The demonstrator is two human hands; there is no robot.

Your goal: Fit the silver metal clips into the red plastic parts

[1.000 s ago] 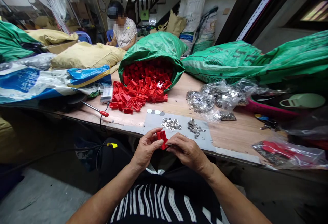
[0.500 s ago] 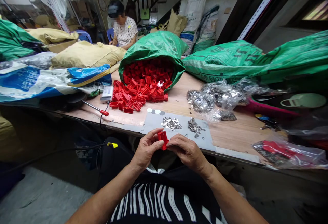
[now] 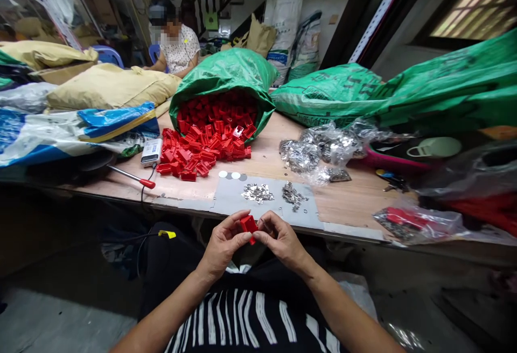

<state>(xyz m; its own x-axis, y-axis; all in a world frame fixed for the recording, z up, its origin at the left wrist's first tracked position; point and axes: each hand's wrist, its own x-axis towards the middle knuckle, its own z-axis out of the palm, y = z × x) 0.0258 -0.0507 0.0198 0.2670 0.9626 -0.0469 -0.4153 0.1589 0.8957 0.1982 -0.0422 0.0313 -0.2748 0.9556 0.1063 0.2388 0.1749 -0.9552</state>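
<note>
My left hand and my right hand meet over my lap, both pinching one small red plastic part between their fingertips. Just beyond them, on a grey mat at the table's near edge, lie two little heaps of small metal pieces. Further back, a pile of red plastic parts spills out of an open green sack lying on its side.
Clear bags of metal pieces sit right of the mat, another bag at the near right edge. A red-handled tool and a small device lie left. Green sacks and tan sacks crowd the back. Another person sits beyond.
Both hands have stayed closed on the red part, turning it slightly. The view has shifted a little to the right, so everything sits further left in the picture.
</note>
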